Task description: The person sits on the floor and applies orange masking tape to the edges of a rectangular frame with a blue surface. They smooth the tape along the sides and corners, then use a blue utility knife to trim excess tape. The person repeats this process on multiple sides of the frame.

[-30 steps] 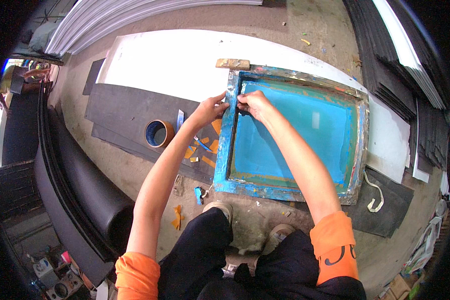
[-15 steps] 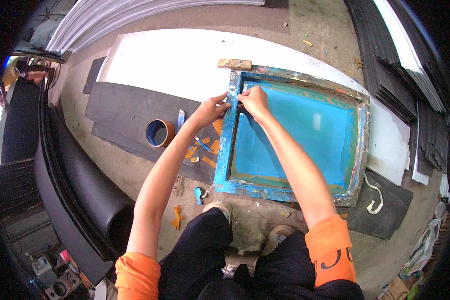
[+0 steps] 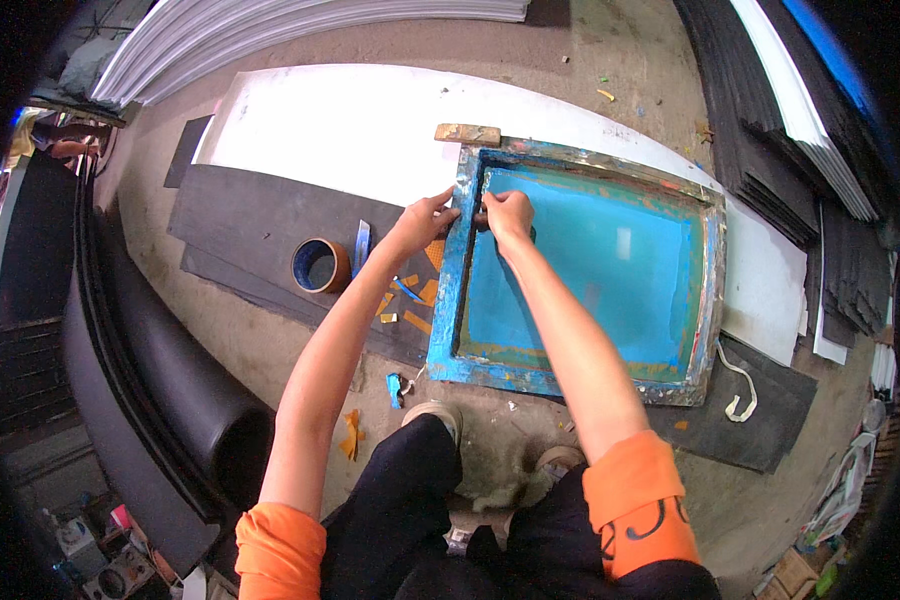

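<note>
– What steadies the frame [image 3: 448,315]?
– Perhaps the left hand [image 3: 415,225], fingers loosely parted, at its left bar; inside, the right hand [image 3: 510,215] curls, hold unclear
– Beneath the frame?
– White sheet [image 3: 360,115], dark sheet [image 3: 245,215], probably for protection

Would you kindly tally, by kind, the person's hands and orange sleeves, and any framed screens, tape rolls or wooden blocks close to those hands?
Left hand and right hand: 2
Orange sleeves: 2
Framed blue screen: 1
Tape roll: 1
Wooden block: 1
Total: 7
</note>
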`<action>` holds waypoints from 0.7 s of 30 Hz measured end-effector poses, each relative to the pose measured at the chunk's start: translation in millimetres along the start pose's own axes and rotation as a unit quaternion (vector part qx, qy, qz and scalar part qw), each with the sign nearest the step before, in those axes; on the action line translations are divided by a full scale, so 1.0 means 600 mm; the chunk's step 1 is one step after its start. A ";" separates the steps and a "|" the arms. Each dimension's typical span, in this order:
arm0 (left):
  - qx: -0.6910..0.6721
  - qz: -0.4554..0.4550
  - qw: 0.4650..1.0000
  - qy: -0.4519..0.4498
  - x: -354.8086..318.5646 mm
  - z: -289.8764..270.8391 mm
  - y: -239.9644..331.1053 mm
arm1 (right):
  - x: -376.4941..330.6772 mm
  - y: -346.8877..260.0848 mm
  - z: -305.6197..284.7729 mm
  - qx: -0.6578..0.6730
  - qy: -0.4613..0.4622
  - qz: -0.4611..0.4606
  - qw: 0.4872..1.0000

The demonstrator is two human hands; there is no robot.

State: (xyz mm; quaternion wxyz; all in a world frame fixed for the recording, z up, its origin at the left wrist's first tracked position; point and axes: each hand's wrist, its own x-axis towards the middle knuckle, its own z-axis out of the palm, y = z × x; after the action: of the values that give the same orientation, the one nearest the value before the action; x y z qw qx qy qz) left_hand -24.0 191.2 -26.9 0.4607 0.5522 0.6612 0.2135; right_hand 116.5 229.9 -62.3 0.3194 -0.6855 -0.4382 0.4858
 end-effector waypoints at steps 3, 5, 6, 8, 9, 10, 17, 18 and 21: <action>0.013 0.032 0.999 0.036 -0.003 -0.004 -0.022 | -0.014 0.006 -0.032 0.014 -0.058 -0.088 0.994; 0.049 0.054 0.995 0.064 -0.018 0.007 -0.013 | -0.026 0.014 -0.067 -0.076 -0.053 -0.152 0.984; 0.042 0.068 0.994 0.079 -0.025 0.018 -0.016 | -0.031 0.022 -0.081 -0.123 -0.049 -0.182 0.974; 0.039 0.093 0.987 0.121 -0.054 0.019 -0.026 | -0.075 0.003 -0.088 -0.095 -0.114 -0.183 0.972; 0.060 0.137 0.977 0.149 -0.075 0.021 -0.032 | -0.101 -0.005 -0.089 -0.081 -0.146 -0.182 0.969; 0.031 0.130 0.979 0.153 -0.095 0.021 -0.024 | -0.126 -0.010 -0.094 -0.068 -0.167 -0.208 0.961; -0.081 0.034 0.966 0.245 -0.213 -0.027 -0.039 | -0.236 -0.038 -0.075 -0.235 -0.273 -0.335 0.871; -0.078 0.020 0.963 0.257 -0.219 -0.033 -0.050 | -0.228 -0.037 -0.068 -0.207 -0.246 -0.325 0.889; -0.101 0.050 0.967 0.231 -0.218 -0.026 -0.061 | -0.144 -0.022 -0.056 -0.129 -0.141 -0.283 0.940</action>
State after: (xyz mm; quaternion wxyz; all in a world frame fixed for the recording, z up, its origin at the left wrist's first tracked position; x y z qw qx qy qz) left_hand -61.0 62.6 0.2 0.3377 0.4708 0.6966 0.4232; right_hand 131.9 156.0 -6.7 0.2874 -0.4932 -0.7135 0.4063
